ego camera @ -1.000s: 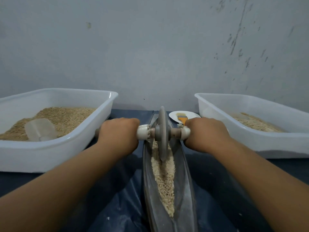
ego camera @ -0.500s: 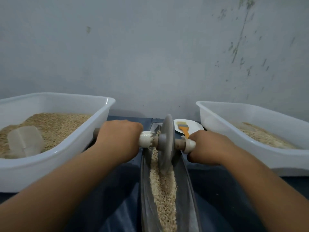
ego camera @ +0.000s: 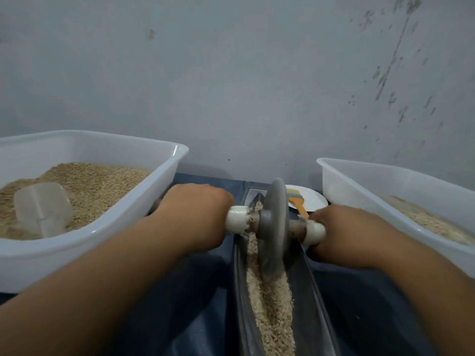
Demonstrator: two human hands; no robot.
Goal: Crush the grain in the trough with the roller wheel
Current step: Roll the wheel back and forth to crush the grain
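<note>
A grey roller wheel (ego camera: 274,227) stands on edge in the narrow dark trough (ego camera: 314,299), near its far end. Pale grain (ego camera: 270,304) fills the trough's channel in front of the wheel. An axle with white end sleeves runs through the wheel. My left hand (ego camera: 190,214) grips the left handle and my right hand (ego camera: 344,235) grips the right handle. The wheel leans slightly to the right.
A white tub (ego camera: 154,186) of grain with a clear scoop (ego camera: 42,209) stands on the left. Another white tub (ego camera: 359,181) with grain is on the right. Behind the trough lies a white plate (ego camera: 312,199) with an orange-handled brush (ego camera: 298,201). A grey wall is close behind.
The wheel and both hands have rolled a little nearer to me along the trough, the wheel tilting slightly to the right. The view has also dipped and shifted left.
</note>
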